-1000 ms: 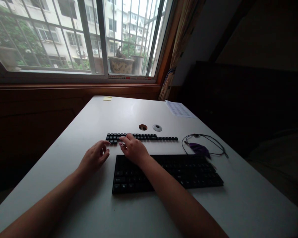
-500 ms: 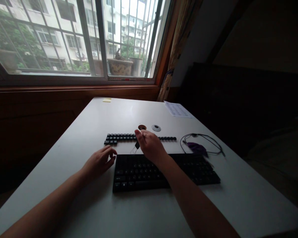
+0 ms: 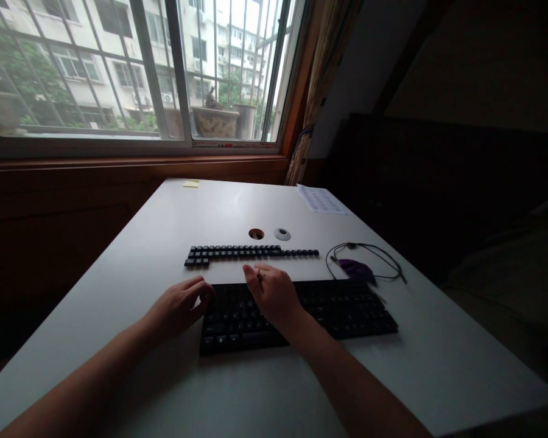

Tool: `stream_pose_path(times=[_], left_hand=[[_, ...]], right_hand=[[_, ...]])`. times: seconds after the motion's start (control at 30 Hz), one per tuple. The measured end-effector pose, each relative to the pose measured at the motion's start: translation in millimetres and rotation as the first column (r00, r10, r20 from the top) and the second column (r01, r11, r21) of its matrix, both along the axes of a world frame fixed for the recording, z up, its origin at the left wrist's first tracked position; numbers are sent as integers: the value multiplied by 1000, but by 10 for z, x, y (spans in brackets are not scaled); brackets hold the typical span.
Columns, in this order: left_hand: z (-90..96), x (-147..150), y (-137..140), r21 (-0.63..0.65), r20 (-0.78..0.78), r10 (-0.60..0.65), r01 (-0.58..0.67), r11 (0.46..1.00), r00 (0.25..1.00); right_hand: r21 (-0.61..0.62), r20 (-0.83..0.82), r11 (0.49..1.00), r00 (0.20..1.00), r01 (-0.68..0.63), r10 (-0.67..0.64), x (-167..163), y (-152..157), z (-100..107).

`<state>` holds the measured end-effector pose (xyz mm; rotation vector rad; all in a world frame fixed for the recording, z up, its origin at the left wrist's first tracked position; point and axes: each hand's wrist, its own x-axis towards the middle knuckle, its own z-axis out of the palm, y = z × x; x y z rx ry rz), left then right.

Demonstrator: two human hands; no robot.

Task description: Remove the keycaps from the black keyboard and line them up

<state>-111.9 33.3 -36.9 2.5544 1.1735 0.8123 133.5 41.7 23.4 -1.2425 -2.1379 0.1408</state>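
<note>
A black keyboard (image 3: 347,307) lies on the white desk, and its upper rows look dark. Fingers of my left hand (image 3: 180,304) curl against its upper left corner, thumb and forefinger bent into a loop. Over the left middle of the keyboard is my right hand (image 3: 276,295), its fingers closed round a thin keycap puller (image 3: 260,275). The puller's wire end is lost against the dark keys, so I cannot tell if it holds a keycap. Loose black keycaps (image 3: 232,250) stand in neat rows behind the keyboard.
Behind the keycaps are a round desk hole (image 3: 256,234) and its grey cover (image 3: 282,234). A coiled black cable (image 3: 388,255) with a purple piece (image 3: 357,270) lies to the right. Printed paper (image 3: 322,199) and a yellow note (image 3: 191,184) are at the far edge.
My right hand has come back from near the keycap rows to over the keyboard. The keycap and wire loops seen below it no longer stand out. My left hand stays at the corner.
</note>
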Motion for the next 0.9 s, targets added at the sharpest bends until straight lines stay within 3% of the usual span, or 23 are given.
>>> stream_pose_path(times=[0.27,0.67,0.9], left_hand=[[46,41,-47,22,-48,-28,29,999,998],[10,45,-56,48,-71,-92,95,994,993],[32,61,-74,55,-62,-116,119,991,991]], right_hand=[[101,141,993,987,61,-75,-88,-129,38],[87,163,977,964,197,-209,-173,-142,-3],[85,195,985,967,151,-165,-206,-233,12]])
